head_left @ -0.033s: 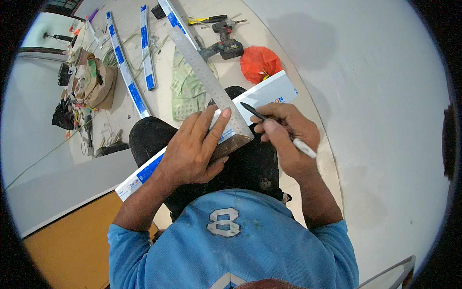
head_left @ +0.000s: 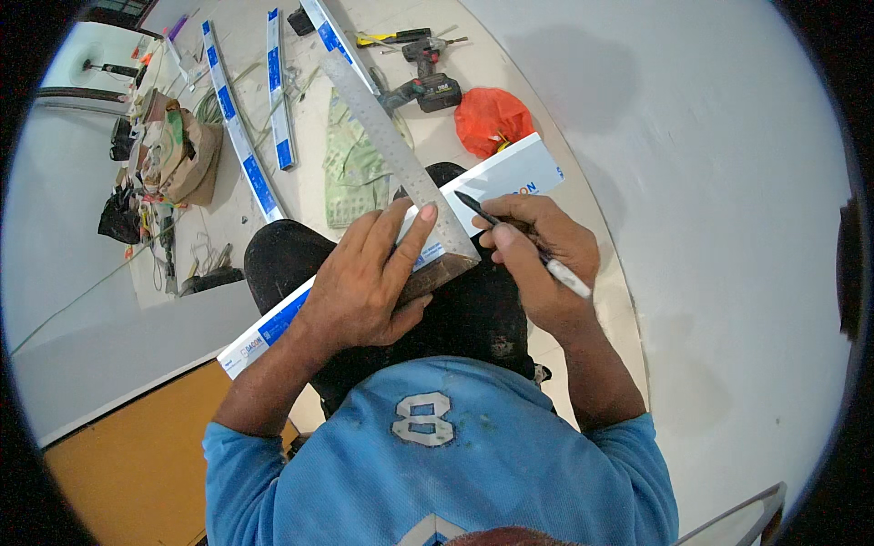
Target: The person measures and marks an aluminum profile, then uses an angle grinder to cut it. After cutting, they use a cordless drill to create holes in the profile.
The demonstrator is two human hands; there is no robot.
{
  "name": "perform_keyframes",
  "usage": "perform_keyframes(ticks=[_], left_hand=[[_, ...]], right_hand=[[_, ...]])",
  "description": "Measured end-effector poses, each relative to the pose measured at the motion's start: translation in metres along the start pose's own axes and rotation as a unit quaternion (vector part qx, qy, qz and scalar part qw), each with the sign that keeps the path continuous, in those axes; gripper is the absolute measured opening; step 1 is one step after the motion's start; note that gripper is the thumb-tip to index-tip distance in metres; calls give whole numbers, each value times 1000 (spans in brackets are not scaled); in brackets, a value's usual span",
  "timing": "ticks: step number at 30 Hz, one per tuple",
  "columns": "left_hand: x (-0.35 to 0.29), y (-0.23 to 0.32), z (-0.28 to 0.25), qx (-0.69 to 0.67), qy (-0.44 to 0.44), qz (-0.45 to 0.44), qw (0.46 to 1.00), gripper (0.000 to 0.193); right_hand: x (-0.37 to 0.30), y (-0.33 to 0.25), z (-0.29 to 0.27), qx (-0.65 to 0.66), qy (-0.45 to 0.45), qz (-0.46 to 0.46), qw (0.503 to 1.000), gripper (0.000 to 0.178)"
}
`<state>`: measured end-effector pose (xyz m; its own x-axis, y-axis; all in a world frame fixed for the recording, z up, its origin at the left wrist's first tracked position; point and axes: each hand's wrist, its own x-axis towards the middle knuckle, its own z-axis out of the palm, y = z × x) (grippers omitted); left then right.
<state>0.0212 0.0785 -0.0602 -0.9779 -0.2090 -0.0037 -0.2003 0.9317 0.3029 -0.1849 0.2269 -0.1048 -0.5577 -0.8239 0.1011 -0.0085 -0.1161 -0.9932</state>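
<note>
left fingers (head_left: pixel 415 240): hold square (head_left: pixel 391 146) across strip (head_left: pixel 510 176) | right fingers (head_left: pixel 516 248): grip pen (head_left: pixel 566 276)

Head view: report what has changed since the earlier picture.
The right hand has shifted slightly left, and the white end of its marker has swung with it. Nothing was grasped or let go. The left hand, the metal square and the white strip stayed put.

The left grip (head_left: pixel 362 280) and steel square (head_left: pixel 401 159) hide the middle of the white-and-blue strip (head_left: pixel 505 177). The square's markings are too small to read. Towards the floor's (head_left: pixel 401 14) far edge, the view's top cuts off a blue-labelled strip (head_left: pixel 332 41).
</note>
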Motion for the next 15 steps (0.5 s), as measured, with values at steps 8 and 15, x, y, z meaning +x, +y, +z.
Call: perform_keyframes(ticks=[8, 15], left_hand=[[-4, -6, 7, -17, -19, -26, 999, 116], [-3, -7, 7, -23, -16, -19, 999, 117]], right_hand=[[12, 7, 7, -113, -20, -123, 986, 22], [18, 10, 7, -137, -34, -141, 980, 20]])
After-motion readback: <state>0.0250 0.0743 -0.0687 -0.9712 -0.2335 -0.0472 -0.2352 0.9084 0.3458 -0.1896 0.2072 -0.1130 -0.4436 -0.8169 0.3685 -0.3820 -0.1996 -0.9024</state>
